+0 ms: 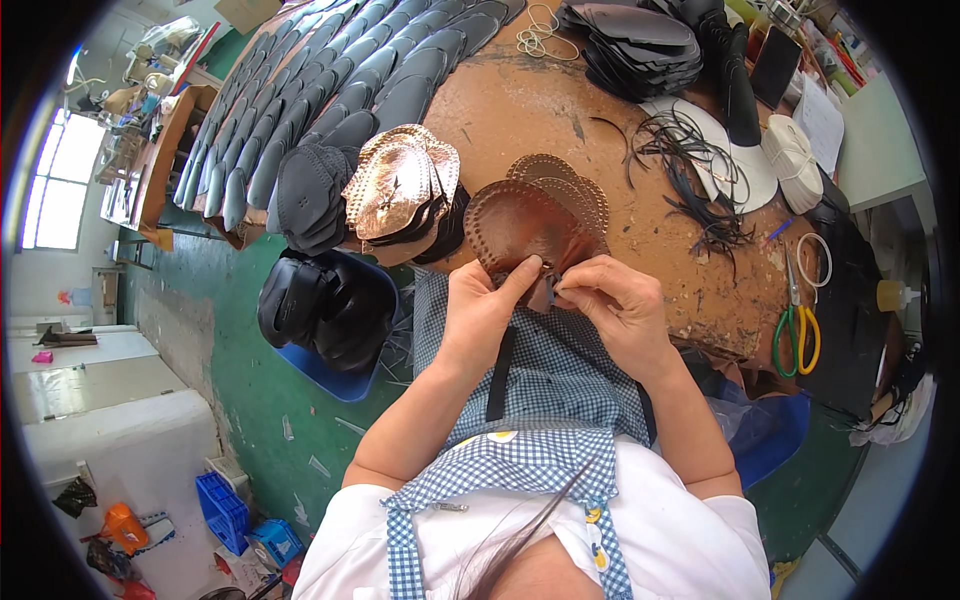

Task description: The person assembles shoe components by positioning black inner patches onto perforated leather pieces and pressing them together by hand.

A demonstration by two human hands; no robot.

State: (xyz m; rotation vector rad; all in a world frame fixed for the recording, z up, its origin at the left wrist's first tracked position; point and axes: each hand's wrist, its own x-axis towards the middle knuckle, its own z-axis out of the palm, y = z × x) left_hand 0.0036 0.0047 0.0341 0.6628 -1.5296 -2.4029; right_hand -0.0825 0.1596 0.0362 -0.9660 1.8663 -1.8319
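A glossy brown leather piece with a row of punched holes around its curved edge is held up in front of my apron, at the table's near edge. My left hand grips it from the left, thumb pressed near its narrow lower end. From the right, my right hand pinches at that same lower end, fingertips together; any small thing between them is hidden. Just behind lie more brown leather pieces with punched edges, partly covered by the held one.
Copper-coloured pieces and black pieces are stacked at left, before rows of dark pieces. Black strips, white cord and scissors lie at right. A blue bin of black pieces stands below.
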